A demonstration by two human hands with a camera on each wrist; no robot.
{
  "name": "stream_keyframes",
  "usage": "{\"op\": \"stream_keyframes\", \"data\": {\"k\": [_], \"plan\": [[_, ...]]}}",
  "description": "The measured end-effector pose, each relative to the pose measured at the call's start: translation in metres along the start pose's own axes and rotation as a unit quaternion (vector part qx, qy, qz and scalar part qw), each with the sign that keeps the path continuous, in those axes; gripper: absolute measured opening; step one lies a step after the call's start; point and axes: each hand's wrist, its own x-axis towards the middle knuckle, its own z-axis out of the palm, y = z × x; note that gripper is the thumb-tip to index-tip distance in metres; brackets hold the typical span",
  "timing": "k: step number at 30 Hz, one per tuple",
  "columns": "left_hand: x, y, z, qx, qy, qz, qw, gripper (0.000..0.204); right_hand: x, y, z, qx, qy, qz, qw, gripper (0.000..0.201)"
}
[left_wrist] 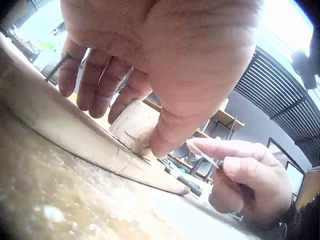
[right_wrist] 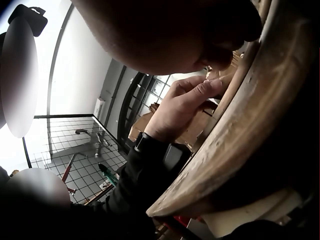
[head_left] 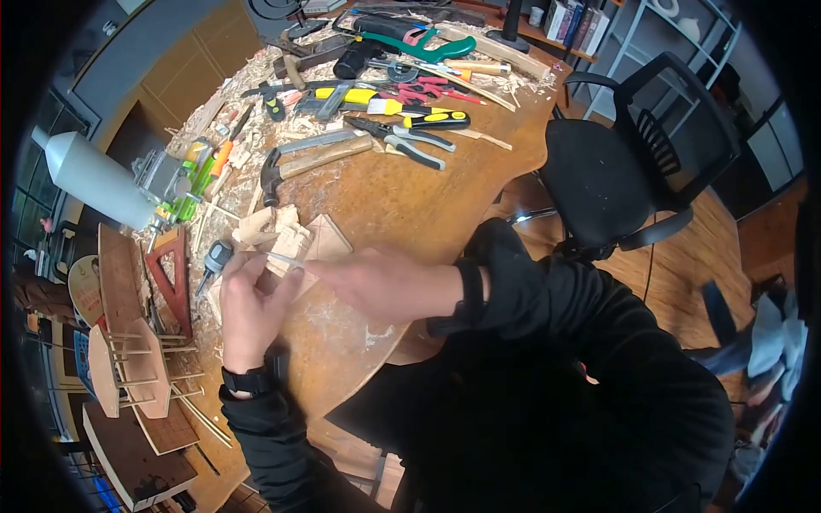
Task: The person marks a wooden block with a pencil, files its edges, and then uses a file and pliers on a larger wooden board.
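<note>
My left hand [head_left: 250, 309] grips a small pale wood block [left_wrist: 134, 125] between thumb and fingers, low over a flat wooden board [head_left: 329, 239]. A thin, pointed metal tool [left_wrist: 204, 154] is pinched between the thumb and forefinger of my right hand [head_left: 380, 282]; its handle end is hidden in the palm. In the head view the tool's tip reaches toward the left fingertips and the block. Carved wood pieces [head_left: 267, 224] lie just beyond the hands. A grey-topped tool with a dark shaft [head_left: 217, 256] lies left of the left hand.
A hammer [head_left: 321, 162], pliers [head_left: 402, 141], a yellow-handled brush [head_left: 389, 107] and a green-handled saw [head_left: 419, 47] lie among shavings farther back. On the left are a red triangular square [head_left: 171, 269], a green clamp [head_left: 195, 184] and a wooden model [head_left: 137, 368]. A black chair [head_left: 599, 184] stands right.
</note>
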Motion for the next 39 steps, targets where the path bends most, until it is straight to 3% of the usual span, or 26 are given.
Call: {"op": "stream_keyframes", "data": {"k": [3, 5, 7, 9, 10, 11, 13, 16, 17, 20, 21, 24, 26, 27, 28, 30, 31, 35, 38, 39], "plan": [[-0.001, 0.003, 0.000, -0.010, -0.023, -0.068, 0.997, 0.031, 0.014, 0.010, -0.002, -0.023, -0.042, 0.024, 0.999, 0.041], [-0.002, -0.004, 0.002, 0.002, 0.003, 0.004, 1.000, 0.034, 0.009, 0.007, -0.011, -0.019, -0.031, 0.030, 0.999, 0.038], [-0.003, -0.005, -0.001, 0.026, -0.006, -0.012, 1.000, 0.040, 0.000, 0.008, -0.017, -0.013, -0.028, 0.032, 0.999, 0.035], [-0.004, 0.002, -0.005, 0.045, -0.010, -0.004, 0.999, 0.047, -0.012, 0.013, -0.018, 0.035, 0.044, 0.043, 0.997, 0.033], [-0.005, 0.004, -0.006, 0.031, 0.033, 0.045, 0.998, 0.049, -0.014, 0.016, -0.020, 0.039, 0.039, 0.038, 0.998, 0.033], [-0.006, 0.007, -0.010, 0.033, 0.035, 0.040, 0.998, 0.049, -0.016, 0.020, -0.022, 0.069, 0.058, 0.048, 0.995, 0.032], [-0.008, 0.018, -0.024, 0.132, 0.073, 0.064, 0.986, 0.049, -0.019, 0.022, -0.026, 0.103, 0.070, 0.061, 0.990, 0.031], [0.003, 0.078, -0.052, 0.207, 0.084, 0.167, 0.960, 0.034, -0.016, 0.019, -0.033, 0.141, 0.059, 0.130, 0.980, 0.027], [0.009, 0.090, -0.059, 0.221, 0.111, 0.231, 0.941, 0.040, -0.014, 0.024, -0.037, 0.145, 0.034, 0.130, 0.980, 0.027], [0.010, 0.119, -0.045, 0.266, 0.021, 0.303, 0.915, 0.040, -0.016, 0.025, -0.018, 0.156, 0.014, 0.062, 0.986, 0.028], [0.007, 0.123, -0.038, 0.269, -0.002, 0.310, 0.912, 0.040, -0.024, 0.017, -0.018, 0.221, -0.014, 0.239, 0.946, 0.031], [0.001, 0.121, -0.030, 0.292, -0.030, 0.331, 0.897, 0.041, -0.016, 0.013, -0.028, 0.193, 0.040, 0.304, 0.932, 0.036], [-0.002, 0.119, -0.022, 0.285, -0.046, 0.339, 0.895, 0.041, -0.032, 0.034, -0.014, 0.170, 0.053, 0.276, 0.944, 0.035], [-0.005, 0.117, -0.019, 0.285, -0.051, 0.342, 0.894, 0.041, -0.035, 0.042, -0.011, 0.179, 0.056, 0.212, 0.959, 0.034], [-0.008, 0.116, -0.017, 0.286, -0.050, 0.346, 0.892, 0.041, -0.032, 0.031, -0.014, 0.150, 0.041, 0.249, 0.956, 0.034], [-0.014, 0.111, -0.012, 0.280, -0.054, 0.348, 0.893, 0.041, -0.031, 0.028, -0.007, 0.152, 0.054, 0.226, 0.961, 0.035], [-0.017, 0.108, -0.009, 0.281, -0.061, 0.353, 0.891, 0.041, -0.033, 0.031, 0.000, 0.196, 0.062, 0.274, 0.940, 0.035], [-0.018, 0.102, -0.005, 0.269, -0.066, 0.341, 0.898, 0.042, -0.037, 0.044, -0.003, 0.187, 0.035, 0.219, 0.957, 0.031], [-0.018, 0.099, 0.002, 0.278, -0.084, 0.347, 0.892, 0.042, -0.037, 0.048, 0.005, 0.181, 0.040, 0.225, 0.957, 0.032], [-0.001, 0.115, -0.007, 0.278, -0.092, 0.354, 0.888, 0.043, -0.024, 0.047, -0.018, 0.170, 0.028, 0.203, 0.964, 0.032]]}}
